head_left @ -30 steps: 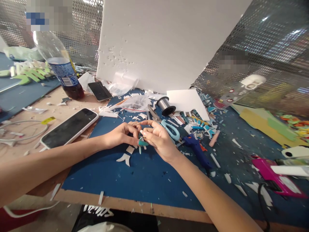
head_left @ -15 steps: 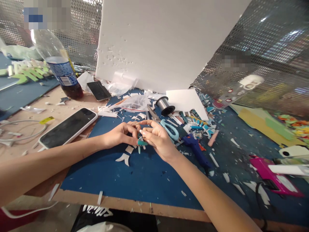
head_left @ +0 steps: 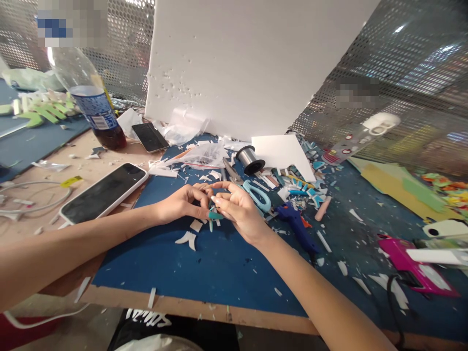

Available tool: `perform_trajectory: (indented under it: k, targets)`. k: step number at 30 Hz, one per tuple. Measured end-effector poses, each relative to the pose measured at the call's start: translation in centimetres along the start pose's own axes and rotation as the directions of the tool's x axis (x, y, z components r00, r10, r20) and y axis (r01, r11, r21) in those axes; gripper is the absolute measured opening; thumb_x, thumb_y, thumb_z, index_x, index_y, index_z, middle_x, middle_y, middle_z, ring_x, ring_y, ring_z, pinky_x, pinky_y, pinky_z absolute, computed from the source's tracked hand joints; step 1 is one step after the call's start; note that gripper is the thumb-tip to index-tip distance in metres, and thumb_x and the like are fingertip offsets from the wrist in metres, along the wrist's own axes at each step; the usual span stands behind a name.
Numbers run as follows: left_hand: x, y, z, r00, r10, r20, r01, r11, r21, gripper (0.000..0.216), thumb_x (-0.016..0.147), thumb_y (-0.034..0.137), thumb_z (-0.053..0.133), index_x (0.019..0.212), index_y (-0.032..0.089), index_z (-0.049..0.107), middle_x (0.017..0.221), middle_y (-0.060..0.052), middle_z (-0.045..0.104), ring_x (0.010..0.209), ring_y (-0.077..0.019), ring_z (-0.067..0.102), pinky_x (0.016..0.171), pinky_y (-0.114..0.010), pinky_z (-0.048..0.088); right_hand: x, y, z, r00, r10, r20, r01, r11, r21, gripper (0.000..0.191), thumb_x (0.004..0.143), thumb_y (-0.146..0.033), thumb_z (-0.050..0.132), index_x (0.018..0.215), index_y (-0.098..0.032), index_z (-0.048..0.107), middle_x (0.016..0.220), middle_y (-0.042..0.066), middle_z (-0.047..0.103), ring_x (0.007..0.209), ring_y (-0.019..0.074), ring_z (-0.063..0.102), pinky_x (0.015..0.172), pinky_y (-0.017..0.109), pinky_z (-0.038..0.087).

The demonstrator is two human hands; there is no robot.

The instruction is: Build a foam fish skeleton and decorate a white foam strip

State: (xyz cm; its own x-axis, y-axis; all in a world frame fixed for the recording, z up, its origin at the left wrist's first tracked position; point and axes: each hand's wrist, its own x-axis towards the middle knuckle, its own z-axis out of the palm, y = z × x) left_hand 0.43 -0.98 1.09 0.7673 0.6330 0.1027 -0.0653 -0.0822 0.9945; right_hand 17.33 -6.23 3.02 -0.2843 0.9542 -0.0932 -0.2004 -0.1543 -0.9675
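My left hand [head_left: 187,204] and my right hand [head_left: 239,210] meet over the blue mat, fingers curled and closed together. Between the fingertips shows a small teal piece [head_left: 215,215], with a paler, narrow tip pointing down under it. Fingers cover most of it, so its full shape cannot be made out. Just below my hands, a white tail-shaped cutout [head_left: 187,240] lies on the mat, near a small pale square [head_left: 196,225]. Close beyond my right hand is a light-blue looped handle [head_left: 259,196].
To the right lie a blue glue gun [head_left: 298,226] and a magenta tool [head_left: 417,265]. Behind my hands are a wire spool [head_left: 250,160], pliers [head_left: 231,170] and foam scraps. A phone [head_left: 104,193] and a cola bottle [head_left: 95,114] are left. A white board [head_left: 234,63] stands behind.
My hands stay in almost the same place and grip, with only a very slight shift at the fingertips. Objects around them have not moved.
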Motion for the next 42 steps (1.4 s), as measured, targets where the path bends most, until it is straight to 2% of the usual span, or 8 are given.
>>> perform_trajectory:
  k: [13,31,42]
  targets:
    - [-0.02,0.11,-0.07,1.0,0.004,0.009,-0.004,1.0,-0.018,0.032,0.066,0.037,0.076,0.051,0.015,0.06,0.075,-0.002,0.05,0.089,-0.0193,0.047,0.091,-0.036,0.035,-0.07,-0.17,0.19,1.0,0.008,-0.007,-0.008,1.0,-0.016,0.03,0.077,-0.029,0.066,0.098,-0.017,0.048,0.057,-0.009,0.043,0.043,0.0033,0.026,0.041,0.021,0.015]
    - [-0.1,0.02,0.02,1.0,-0.015,-0.016,0.015,1.0,0.009,0.042,0.065,0.049,0.076,0.05,0.015,0.057,0.073,-0.002,0.05,0.084,-0.0184,0.044,0.084,-0.035,0.034,0.05,0.14,-0.02,1.0,-0.013,0.003,0.013,0.999,-0.037,0.026,0.078,-0.028,0.064,0.096,-0.018,0.049,0.055,-0.009,0.038,0.044,0.005,0.027,0.042,0.021,0.018]
    - [-0.24,-0.2,-0.21,1.0,0.001,-0.006,-0.001,1.0,-0.016,0.03,0.068,0.036,0.076,0.054,0.015,0.06,0.076,-0.002,0.051,0.085,-0.0176,0.045,0.085,-0.033,0.035,-0.04,0.19,-0.05,1.0,-0.011,-0.011,0.011,0.999,-0.043,0.024,0.078,-0.027,0.064,0.097,-0.019,0.052,0.067,-0.004,0.051,0.046,0.0048,0.029,0.043,0.02,0.021]
